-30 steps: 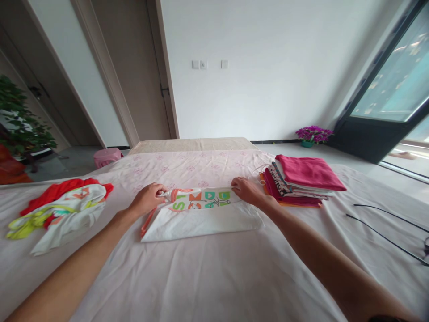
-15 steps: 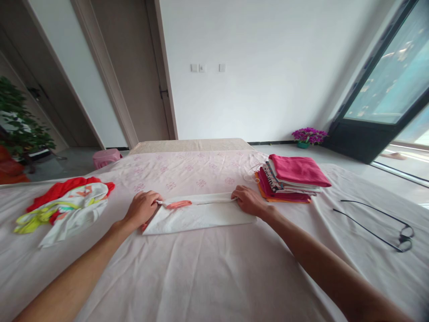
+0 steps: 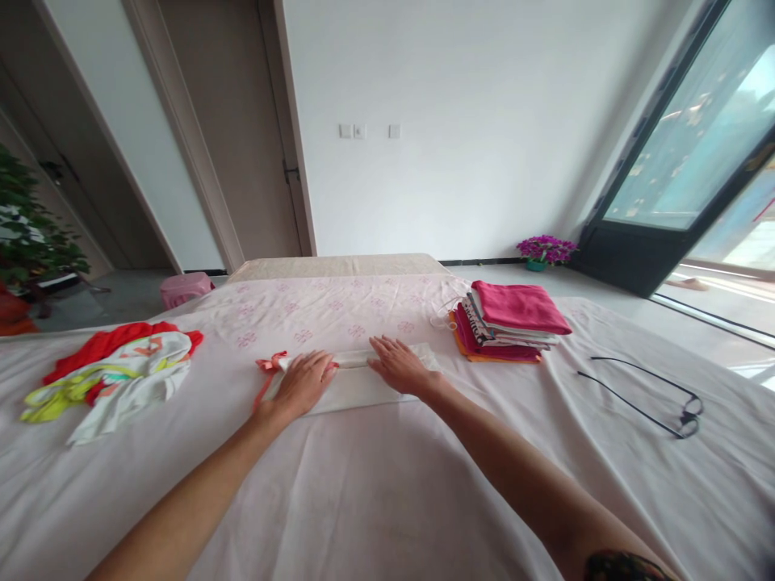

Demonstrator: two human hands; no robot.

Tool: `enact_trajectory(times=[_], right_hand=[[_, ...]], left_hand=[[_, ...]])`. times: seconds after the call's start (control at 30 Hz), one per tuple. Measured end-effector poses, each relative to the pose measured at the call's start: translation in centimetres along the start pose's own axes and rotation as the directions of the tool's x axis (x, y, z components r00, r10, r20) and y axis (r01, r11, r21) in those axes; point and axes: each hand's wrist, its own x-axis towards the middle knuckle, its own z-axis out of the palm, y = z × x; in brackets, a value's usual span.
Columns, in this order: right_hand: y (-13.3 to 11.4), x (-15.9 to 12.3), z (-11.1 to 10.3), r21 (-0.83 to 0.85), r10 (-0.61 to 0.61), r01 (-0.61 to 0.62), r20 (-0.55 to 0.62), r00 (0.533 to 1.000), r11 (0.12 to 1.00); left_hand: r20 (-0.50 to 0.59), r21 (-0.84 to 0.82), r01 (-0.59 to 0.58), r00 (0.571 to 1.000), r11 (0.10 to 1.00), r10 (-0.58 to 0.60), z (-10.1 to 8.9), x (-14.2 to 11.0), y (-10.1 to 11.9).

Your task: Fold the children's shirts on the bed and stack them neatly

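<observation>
Where both palms press down at the middle of the bed (image 3: 387, 484), lies a folded white garment (image 3: 354, 386), flattened into a narrow band with an orange-red trim or tie (image 3: 267, 367) sticking out at its 9 o'clock end. Left hand (image 3: 301, 386) flat on the cloth's left half, fingers (image 3: 320, 369) extended and slightly spread, gripping nothing. Right hand (image 3: 400, 368) flat on the right half, fingers (image 3: 380, 349) straight and close together, pointing toward 11 o'clock, likewise pinching nothing. Hands near each other, not touching, a short strip of white fabric showing between them.

No real containers in view apart from a small green pot holding purple flowers (image 3: 545, 250) on the floor at 1 o'clock by the wall. At 2 o'clock from the garment, a neat stack of folded clothes (image 3: 505, 327), magenta piece on top, patterned, white and orange layers beneath. At 9 o'clock, well apart, a loose heap of red, white and yellow-green clothes (image 3: 115, 375), unfolded. At 3 o'clock, a thin black cable (image 3: 642, 403) lying on the sheet.

Bed covered in a pale pink sheet, wrinkled, with a faint floral print toward 12 o'clock. Beyond it a white wall with switches (image 3: 354, 131), a brownish door (image 3: 242, 137) at 11 o'clock, a pink stool (image 3: 185, 286) on the floor, a leafy plant (image 3: 30, 234) at far left, and a large dark-framed window (image 3: 696, 153) at right.
</observation>
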Motion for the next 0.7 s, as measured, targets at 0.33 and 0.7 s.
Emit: enact_trajectory(times=[0.33,0.7], right_hand=[[4.6,-5.1,0.7,-0.139,0.268,-0.255,0.087,0.960,0.957],[6.3,-2.9,-4.1,0.034,0.724,-0.724,0.033,0.689,0.688]], left_hand=[[0.091,0.104,0.059,0.993,0.993,-0.069,0.2,-4.6,-4.0],[-0.023,0.088,-0.060,0.998,0.994,0.062,-0.9,-2.4,0.3]])
